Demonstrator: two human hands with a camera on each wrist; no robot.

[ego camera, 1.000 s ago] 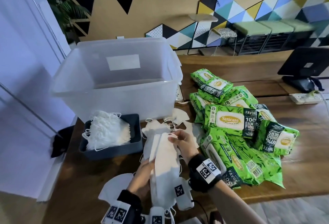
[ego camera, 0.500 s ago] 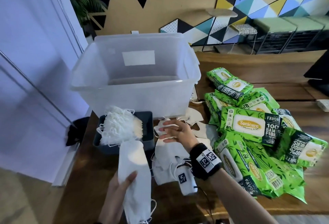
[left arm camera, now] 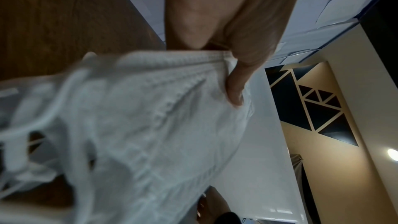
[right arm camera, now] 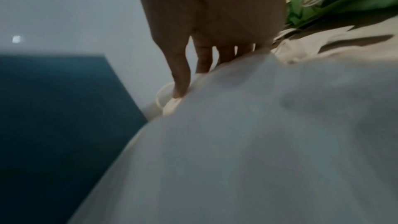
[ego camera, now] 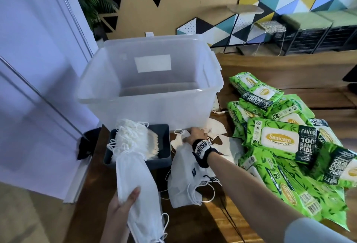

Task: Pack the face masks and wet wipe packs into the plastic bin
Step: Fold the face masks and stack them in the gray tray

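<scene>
Item: stack of face masks (ego camera: 138, 190), clasped by the left hand (ego camera: 117, 209) over the table's near-left edge, its top touching the masks in the grey tray (ego camera: 164, 136). Right hand (ego camera: 196, 136), fingers extended, pressed the loose masks (ego camera: 185, 177) before the empty plastic bin (ego camera: 150, 80); wet wipe packs (ego camera: 280, 142) lay heaped at right. Step judged: gathering masks; next, lift the stack over the bin's rim.

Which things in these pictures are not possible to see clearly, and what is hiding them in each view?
- Right hand fingertips, head view: tucked among the loose masks, so the grip is unclear.
- Same grip, right wrist view: blurred; fingers end at the cloth.
- How many masks the left hand holds as a stack: edges blurred in the left wrist view.
- Bin floor: hazy through frosted walls.
- Small print on the wipe packs: too small.
</scene>
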